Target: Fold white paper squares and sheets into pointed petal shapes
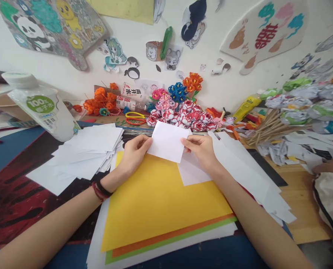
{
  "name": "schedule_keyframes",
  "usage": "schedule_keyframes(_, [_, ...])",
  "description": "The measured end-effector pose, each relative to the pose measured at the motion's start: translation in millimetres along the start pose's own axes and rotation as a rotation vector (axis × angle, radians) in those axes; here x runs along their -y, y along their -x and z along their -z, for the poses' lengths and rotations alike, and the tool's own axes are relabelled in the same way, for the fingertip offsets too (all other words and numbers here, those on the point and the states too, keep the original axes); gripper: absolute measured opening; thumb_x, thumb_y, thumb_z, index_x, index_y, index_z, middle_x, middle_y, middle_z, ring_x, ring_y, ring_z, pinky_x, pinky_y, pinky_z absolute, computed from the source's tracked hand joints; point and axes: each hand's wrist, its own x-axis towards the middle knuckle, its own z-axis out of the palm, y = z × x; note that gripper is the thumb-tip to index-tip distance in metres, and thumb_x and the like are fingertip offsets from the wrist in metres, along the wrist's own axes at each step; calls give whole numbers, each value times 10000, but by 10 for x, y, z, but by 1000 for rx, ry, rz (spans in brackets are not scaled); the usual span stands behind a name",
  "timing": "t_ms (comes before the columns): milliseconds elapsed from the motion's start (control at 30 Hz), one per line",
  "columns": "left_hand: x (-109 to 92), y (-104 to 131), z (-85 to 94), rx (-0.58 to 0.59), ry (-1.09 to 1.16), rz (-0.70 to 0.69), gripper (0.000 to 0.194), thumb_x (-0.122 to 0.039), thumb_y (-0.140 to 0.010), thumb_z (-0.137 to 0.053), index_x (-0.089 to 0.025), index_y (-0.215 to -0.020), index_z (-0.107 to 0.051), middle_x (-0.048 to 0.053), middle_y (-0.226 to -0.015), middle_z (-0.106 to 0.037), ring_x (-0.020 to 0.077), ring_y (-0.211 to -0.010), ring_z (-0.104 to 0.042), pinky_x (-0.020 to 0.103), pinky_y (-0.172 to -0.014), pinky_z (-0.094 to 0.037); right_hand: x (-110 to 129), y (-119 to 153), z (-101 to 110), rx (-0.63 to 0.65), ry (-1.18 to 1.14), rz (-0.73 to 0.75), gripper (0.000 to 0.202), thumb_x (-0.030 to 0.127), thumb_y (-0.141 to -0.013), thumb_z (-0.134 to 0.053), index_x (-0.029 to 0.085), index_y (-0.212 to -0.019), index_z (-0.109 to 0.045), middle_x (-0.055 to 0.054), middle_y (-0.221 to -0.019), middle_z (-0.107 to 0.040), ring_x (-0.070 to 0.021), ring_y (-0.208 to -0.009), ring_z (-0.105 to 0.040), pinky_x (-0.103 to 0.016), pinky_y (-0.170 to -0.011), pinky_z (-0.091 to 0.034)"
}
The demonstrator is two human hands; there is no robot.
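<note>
A small white sheet of paper (168, 141) is held up between both hands, above a stack of coloured paper. My left hand (135, 151) pinches its left edge between thumb and fingers; dark red and black bands circle that wrist. On the opposite edge, my right hand (201, 151) closes thumb and fingertips on the sheet. Beneath lies a yellow sheet (161, 201), with orange, green and white sheets showing under its front edge. Another white sheet (193, 173) rests on the yellow one, partly hidden by my right hand and forearm.
White paper pieces (85, 153) are piled at left, beside a white bottle (44, 108). Long white strips (247, 175) lie at right. Behind are red-and-white paper flowers (189, 117), a yellow bottle (247, 106) and paper flowers on sticks (270, 125). Another person's sleeve (330, 201) shows far right.
</note>
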Motion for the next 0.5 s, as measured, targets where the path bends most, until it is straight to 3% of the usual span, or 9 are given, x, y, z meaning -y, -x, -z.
schedule_keyframes(100, [-42,10,1,23,-65,-45,317,-393,-891,-482,-181,-657,-464,-40,-622,-405,110,-604,-381,236,-548,-278,6,5,5,8,-15,-23,304,370,-734,-741,143,-566,-628,2,-503,-540,-103,-480,-474,-240,-496,-386])
schedule_keyframes(267, [-78,36,19,52,-114,-116,277,-334,-902,-453,-176,-674,-456,-37,-645,-394,108,-621,-367,241,-557,-275,-22,-4,-5,47,-85,-75,275,353,-726,-754,142,-584,-648,4,-501,-539,-99,-478,-463,-245,-498,-368])
schedule_keyframes(500, [-84,49,-6,33,-44,-41,352,-372,-901,-442,-183,-610,-383,-38,-592,-342,104,-575,-340,237,-515,-264,-20,3,8,85,-182,-192,259,342,-701,-777,131,-602,-664,2,-501,-531,-91,-480,-443,-244,-497,-340])
